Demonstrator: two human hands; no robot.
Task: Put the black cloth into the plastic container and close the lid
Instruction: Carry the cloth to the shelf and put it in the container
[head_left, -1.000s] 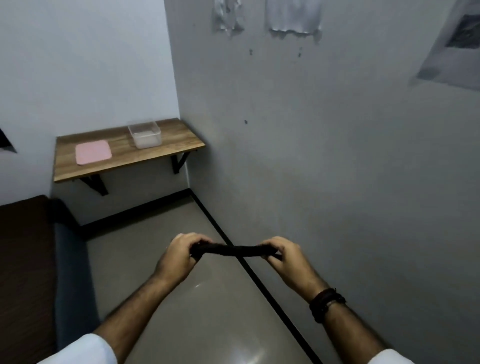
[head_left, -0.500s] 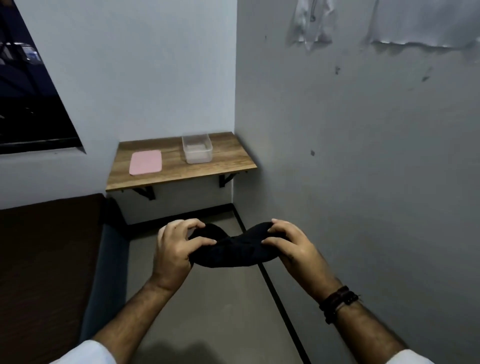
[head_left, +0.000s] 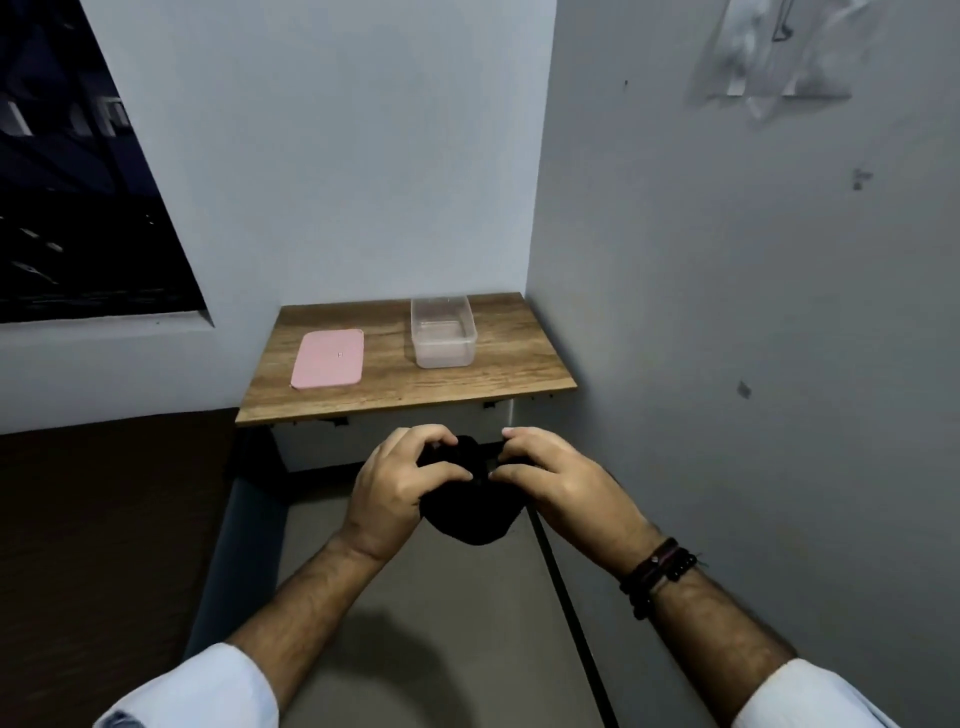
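A black cloth (head_left: 474, 512) is bunched into a ball between both hands, in front of the shelf's near edge and below it. My left hand (head_left: 395, 488) grips its left side and my right hand (head_left: 550, 480) grips its right side, fingertips almost meeting on top. The clear plastic container (head_left: 443, 332) stands open on the right part of the wooden shelf (head_left: 395, 384). Its pink lid (head_left: 328, 358) lies flat on the shelf, to the left of the container and apart from it.
The shelf is fixed in a corner between a back wall and a grey right wall (head_left: 753, 364). A dark window (head_left: 67, 197) is at the upper left. A dark brown surface (head_left: 104, 545) fills the lower left. Grey floor (head_left: 441, 623) lies below my arms.
The cloth was stretched out between my hands; now it is gathered into a compact bundle with the hands close together. The shelf appears nearer and more central in view.
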